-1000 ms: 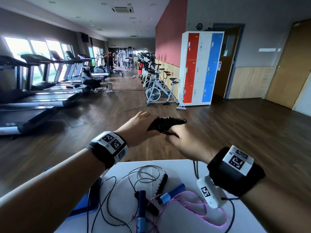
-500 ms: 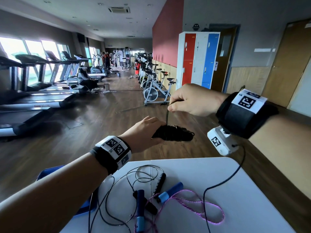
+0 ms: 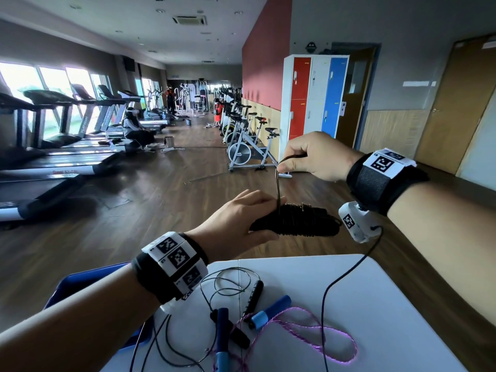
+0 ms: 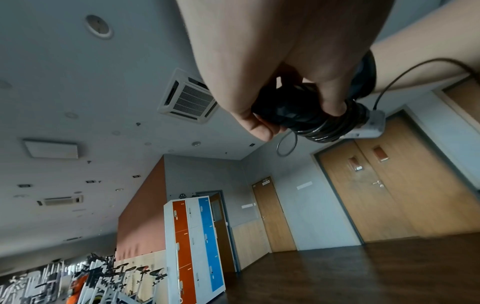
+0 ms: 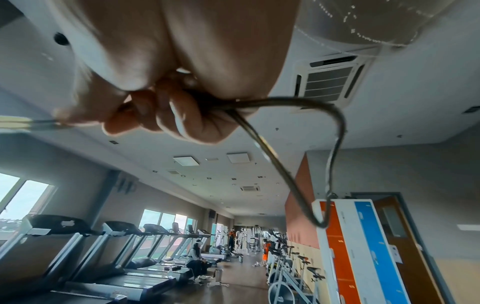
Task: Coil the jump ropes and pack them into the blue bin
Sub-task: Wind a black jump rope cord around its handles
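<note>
**Winding a black jump rope above the surface**

At centre we see the black jump rope (image 3: 295,220), its cord already wound in tight turns around its handles, held in the air above the far edge of the white surface (image 3: 389,304). The left hand (image 3: 236,224) grasps one end of this bundle — in the left wrist view the thumb and fingers (image 4: 259,127) curl round the wound part. A free length of cord (image 3: 277,183) rises straight from the bundle to the right hand (image 3: 316,157), which is raised above it and pinches the cord between thumb and curled fingers; the right wrist view shows the cord bending into a loop (image 5: 335,144) beside the clenched fingers.

On the surface below lie further ropes — a thin black one with a black handle (image 3: 253,294) and loose loops, and a pink-and-purple braided rope (image 3: 322,334) with blue handles (image 3: 271,311). The blue bin (image 3: 80,285) sits at the left edge of the surface, partly hidden by the left forearm; we cannot tell what it contains.

Behind, we note treadmills (image 3: 53,157), exercise bikes (image 3: 249,146) and a red, white and blue locker unit (image 3: 314,103).
</note>
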Demonstrator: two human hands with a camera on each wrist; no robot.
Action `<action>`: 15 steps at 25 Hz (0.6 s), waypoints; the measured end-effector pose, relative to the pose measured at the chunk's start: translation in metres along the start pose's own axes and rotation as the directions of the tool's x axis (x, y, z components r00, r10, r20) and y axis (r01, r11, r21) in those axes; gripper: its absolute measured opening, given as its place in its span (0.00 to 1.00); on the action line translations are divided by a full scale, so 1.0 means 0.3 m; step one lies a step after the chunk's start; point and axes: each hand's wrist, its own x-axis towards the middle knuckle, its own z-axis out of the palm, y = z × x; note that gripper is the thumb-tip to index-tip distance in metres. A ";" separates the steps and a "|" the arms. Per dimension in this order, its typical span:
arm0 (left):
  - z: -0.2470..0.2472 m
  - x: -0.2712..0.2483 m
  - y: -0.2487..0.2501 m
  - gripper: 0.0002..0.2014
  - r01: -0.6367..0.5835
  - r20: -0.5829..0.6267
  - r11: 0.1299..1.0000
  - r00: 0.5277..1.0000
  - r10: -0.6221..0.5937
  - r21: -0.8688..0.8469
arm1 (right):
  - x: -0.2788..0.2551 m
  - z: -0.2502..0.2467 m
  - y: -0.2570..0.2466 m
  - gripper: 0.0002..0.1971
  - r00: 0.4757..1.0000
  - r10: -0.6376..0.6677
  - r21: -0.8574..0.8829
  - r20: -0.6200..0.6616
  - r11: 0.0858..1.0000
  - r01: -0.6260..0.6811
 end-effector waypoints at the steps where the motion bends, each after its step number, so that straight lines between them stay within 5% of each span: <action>1: -0.006 0.001 0.012 0.30 -0.006 -0.020 1.000 1.000 0.005 -0.024 | -0.005 0.004 0.026 0.17 1.000 0.011 0.029 -0.004 1.000 -0.010; 5: -0.044 0.021 0.053 0.26 -0.042 -0.112 0.992 0.993 0.029 -0.118 | -0.053 0.084 0.079 0.20 0.996 0.037 0.297 0.085 0.953 -0.061; 8: -0.058 0.041 0.090 0.28 -0.082 -0.136 0.986 0.989 0.062 -0.148 | -0.107 0.175 0.116 0.12 0.991 0.035 0.525 0.131 0.845 -0.099; 10: -0.050 0.037 0.092 0.28 -0.098 -0.101 0.988 0.991 0.086 -0.119 | -0.128 0.200 0.126 0.09 0.997 0.017 0.497 0.080 0.866 -0.054; 13: -0.041 0.019 0.075 0.23 -0.093 -0.081 0.991 0.993 0.086 -0.094 | -0.134 0.230 0.151 0.18 0.985 0.119 0.458 -0.121 0.888 -0.051; 15: -0.039 0.022 0.074 0.27 -0.076 -0.095 0.992 0.993 0.066 -0.105 | -0.146 0.270 0.178 0.09 0.985 0.152 0.459 -0.084 0.883 -0.097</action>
